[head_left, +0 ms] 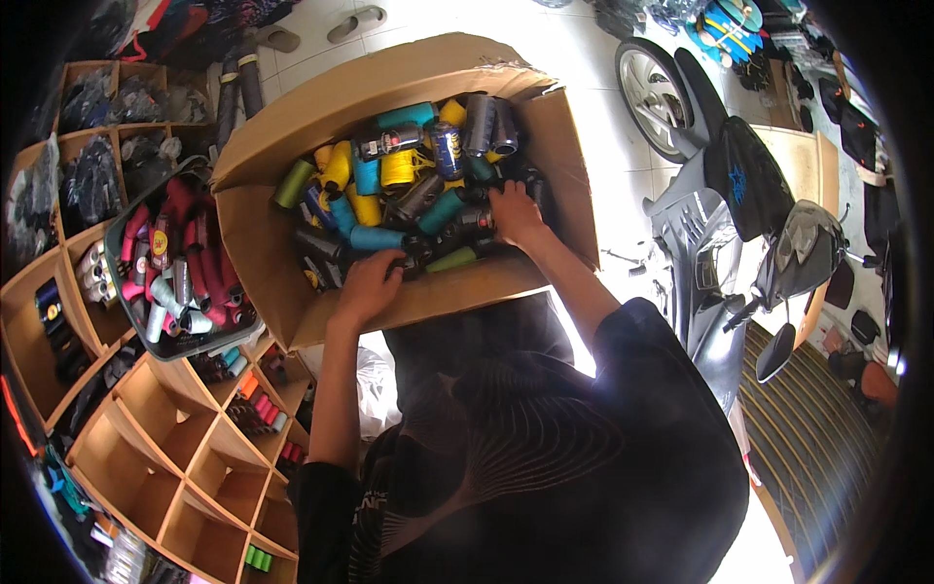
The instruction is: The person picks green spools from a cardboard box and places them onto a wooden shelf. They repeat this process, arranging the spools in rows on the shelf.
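Observation:
An open cardboard box (428, 310) in front of me holds many thread spools, some yellow, teal, blue, olive or black. Over its front wall reaches my left hand (370, 287), fingers loosely bent and apart, beside the end of a dark thread spool (416, 251). My right hand (518, 214) is inside near the right wall, its fingers closed on a black thread spool (474, 224); part of its grip is hidden. An olive spool (452, 259) lies between the hands. Farther back are a yellow spool (398, 167) and a teal spool (407, 115).
Left of the box, a dark bin (199, 343) holds red, pink and grey spools. Wooden cubby shelves (136, 414) with bags and spools line the left side. A parked scooter (696, 253) stands close on the right. Sandals (357, 24) lie on the tiled floor beyond.

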Available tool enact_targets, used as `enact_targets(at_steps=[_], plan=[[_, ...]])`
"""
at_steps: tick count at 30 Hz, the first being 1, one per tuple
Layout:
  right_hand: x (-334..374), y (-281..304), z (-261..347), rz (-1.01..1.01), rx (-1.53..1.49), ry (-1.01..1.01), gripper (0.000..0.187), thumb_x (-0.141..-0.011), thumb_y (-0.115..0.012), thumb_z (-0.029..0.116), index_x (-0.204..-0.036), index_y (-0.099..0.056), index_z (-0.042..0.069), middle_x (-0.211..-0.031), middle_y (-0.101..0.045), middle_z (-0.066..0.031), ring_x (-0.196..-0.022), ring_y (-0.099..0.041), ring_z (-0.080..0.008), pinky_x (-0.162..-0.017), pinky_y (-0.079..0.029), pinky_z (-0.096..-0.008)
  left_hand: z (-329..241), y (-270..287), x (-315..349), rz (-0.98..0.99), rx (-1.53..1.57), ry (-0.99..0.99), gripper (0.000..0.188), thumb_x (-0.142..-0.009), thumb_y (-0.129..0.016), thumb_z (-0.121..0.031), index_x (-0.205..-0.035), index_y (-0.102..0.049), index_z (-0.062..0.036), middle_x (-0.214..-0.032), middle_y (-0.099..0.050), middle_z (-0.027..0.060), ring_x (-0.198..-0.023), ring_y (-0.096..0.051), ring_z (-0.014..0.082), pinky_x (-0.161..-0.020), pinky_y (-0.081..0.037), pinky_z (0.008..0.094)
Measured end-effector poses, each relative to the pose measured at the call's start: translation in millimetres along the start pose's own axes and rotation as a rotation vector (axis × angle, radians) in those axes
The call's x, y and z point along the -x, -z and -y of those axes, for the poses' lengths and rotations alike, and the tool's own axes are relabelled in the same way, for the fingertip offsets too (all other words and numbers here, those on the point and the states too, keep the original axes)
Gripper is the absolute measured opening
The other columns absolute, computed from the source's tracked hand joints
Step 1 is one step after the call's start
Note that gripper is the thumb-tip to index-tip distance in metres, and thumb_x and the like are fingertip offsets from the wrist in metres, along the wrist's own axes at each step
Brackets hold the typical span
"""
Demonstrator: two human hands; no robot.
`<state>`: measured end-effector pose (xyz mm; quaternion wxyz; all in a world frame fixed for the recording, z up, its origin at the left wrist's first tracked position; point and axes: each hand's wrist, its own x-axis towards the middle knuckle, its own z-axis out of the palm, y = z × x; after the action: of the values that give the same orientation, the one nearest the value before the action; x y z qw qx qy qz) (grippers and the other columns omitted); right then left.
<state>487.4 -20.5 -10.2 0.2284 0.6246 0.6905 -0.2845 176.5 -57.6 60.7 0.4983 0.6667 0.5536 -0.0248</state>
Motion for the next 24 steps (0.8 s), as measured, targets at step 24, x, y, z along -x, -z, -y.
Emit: enact_targets(at_steps=[24], plan=[[11.6,76.4,11.4,-0.297,-0.168,0.416,0.073,-0.080,-0.074,0.020,-0.148,-0.047,0.022,-0.140,-0.058,-0.0155,-0.126,-0.056,-0.0379,-0.106,-0.047,-0.0456,-28.7,50.2,-131.3,-0.537,-0.473,-0.183,0.081,-0.080,-0.079,-0.027,-0.150,-0.041,-0.0144,-0.150,-0.043,0.0190,-0.132,-0.049,0.0428,-0.107,-0.041,0.0624]])
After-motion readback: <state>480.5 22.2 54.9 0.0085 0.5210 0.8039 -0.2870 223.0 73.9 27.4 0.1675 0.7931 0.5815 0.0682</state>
